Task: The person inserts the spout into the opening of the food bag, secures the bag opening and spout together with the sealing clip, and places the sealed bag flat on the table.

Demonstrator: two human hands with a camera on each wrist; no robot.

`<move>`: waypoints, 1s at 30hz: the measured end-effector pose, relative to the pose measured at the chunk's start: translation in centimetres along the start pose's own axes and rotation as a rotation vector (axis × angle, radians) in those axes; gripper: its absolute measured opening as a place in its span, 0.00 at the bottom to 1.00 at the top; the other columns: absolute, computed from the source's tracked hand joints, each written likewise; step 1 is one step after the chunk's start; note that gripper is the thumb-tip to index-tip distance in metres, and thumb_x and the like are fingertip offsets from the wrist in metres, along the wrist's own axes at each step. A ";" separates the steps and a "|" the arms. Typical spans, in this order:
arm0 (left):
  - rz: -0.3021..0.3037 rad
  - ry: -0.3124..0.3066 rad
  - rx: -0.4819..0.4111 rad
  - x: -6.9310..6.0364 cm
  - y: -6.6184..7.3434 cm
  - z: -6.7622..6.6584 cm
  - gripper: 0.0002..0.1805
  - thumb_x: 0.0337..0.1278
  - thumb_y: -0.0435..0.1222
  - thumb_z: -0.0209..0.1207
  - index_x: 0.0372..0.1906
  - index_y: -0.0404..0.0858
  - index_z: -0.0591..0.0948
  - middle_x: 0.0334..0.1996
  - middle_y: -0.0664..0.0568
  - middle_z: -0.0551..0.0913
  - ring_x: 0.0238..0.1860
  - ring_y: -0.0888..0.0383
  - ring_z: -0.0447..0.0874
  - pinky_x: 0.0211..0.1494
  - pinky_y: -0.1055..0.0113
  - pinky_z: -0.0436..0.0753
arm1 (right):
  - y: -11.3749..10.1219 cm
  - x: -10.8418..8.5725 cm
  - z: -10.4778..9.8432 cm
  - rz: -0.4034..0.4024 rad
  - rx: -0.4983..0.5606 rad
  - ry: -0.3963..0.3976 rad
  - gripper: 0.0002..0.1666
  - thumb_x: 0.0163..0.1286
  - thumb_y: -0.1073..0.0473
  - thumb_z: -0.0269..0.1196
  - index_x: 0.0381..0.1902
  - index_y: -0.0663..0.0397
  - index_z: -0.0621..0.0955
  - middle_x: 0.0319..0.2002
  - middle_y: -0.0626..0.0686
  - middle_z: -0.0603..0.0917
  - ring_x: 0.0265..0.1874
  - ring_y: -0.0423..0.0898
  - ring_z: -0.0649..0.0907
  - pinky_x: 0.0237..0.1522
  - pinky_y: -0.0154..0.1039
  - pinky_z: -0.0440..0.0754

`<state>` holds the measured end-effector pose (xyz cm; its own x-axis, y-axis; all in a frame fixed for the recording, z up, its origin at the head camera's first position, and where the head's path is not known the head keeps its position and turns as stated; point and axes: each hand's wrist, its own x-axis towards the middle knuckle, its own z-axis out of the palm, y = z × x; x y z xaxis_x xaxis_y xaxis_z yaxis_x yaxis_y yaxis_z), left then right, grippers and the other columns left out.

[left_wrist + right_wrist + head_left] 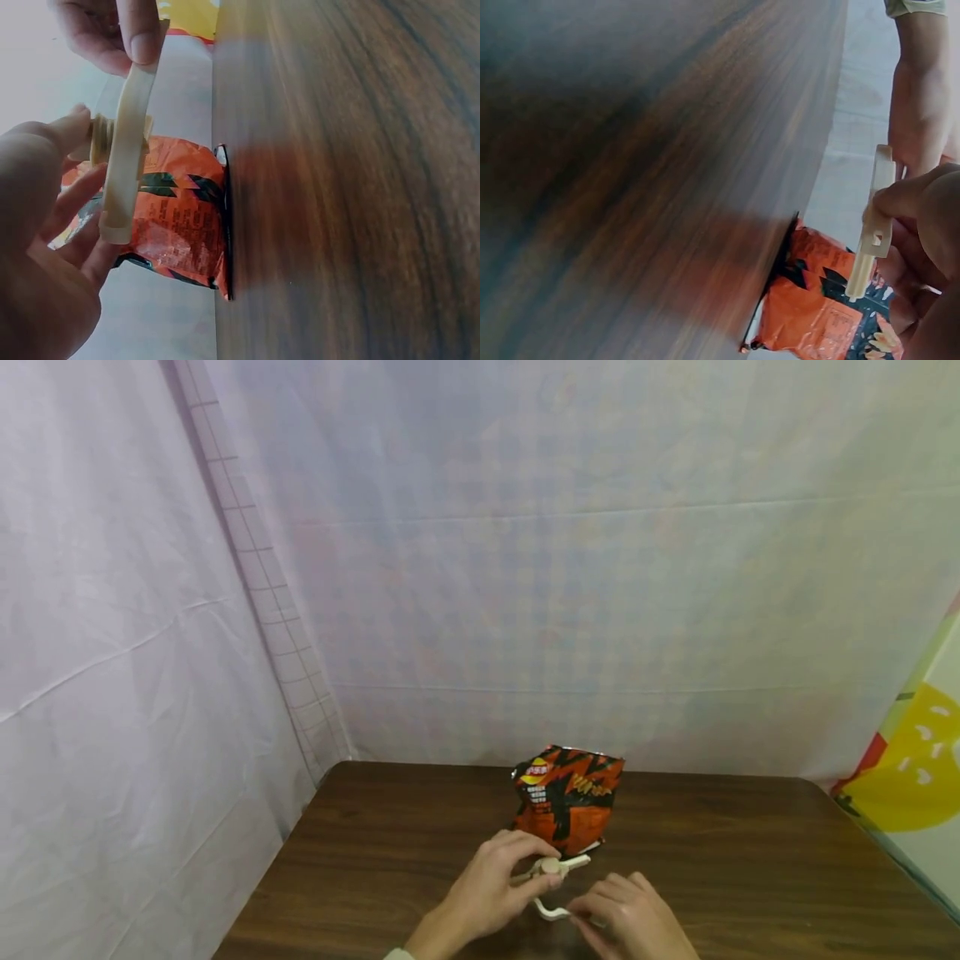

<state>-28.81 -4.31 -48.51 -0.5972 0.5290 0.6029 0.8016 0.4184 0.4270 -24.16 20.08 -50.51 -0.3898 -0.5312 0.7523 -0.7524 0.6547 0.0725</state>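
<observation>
A cream plastic piece with a round knob and a straight arm [577, 862] is held by my left hand [480, 889], thumb and finger at the knob. My right hand [626, 914] pinches the end of a curved cream strip [550, 912] just below it. In the left wrist view the strip [126, 150] runs down from the right hand's fingers [142, 45], past the left hand [52, 202]. The right wrist view shows a cream part [871, 232] beside the right hand [930, 232]. Whether the cream parts are joined, I cannot tell.
A red-orange and black snack bag [573, 797] stands on the brown wooden table [405, 827], just beyond the hands. Pale cloth [525, 610] hangs behind the table and at the left. A yellow and red pattern [918, 760] shows at the right edge.
</observation>
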 end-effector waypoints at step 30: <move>-0.070 0.143 -0.213 -0.4 -0.4 -0.2 0.13 0.67 0.36 0.74 0.53 0.43 0.88 0.44 0.52 0.90 0.42 0.62 0.89 0.47 0.65 0.93 | 0.7 -2.3 0.8 0.121 0.063 -0.346 0.10 0.59 0.49 0.80 0.31 0.29 0.87 0.30 0.26 0.83 0.32 0.27 0.77 0.31 0.28 0.64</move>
<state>-28.87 -4.83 -48.84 -0.6535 0.3884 0.6497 0.7552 0.2770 0.5941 -24.21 21.33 -52.68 -0.6264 -0.6089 0.4866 -0.7166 0.6956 -0.0520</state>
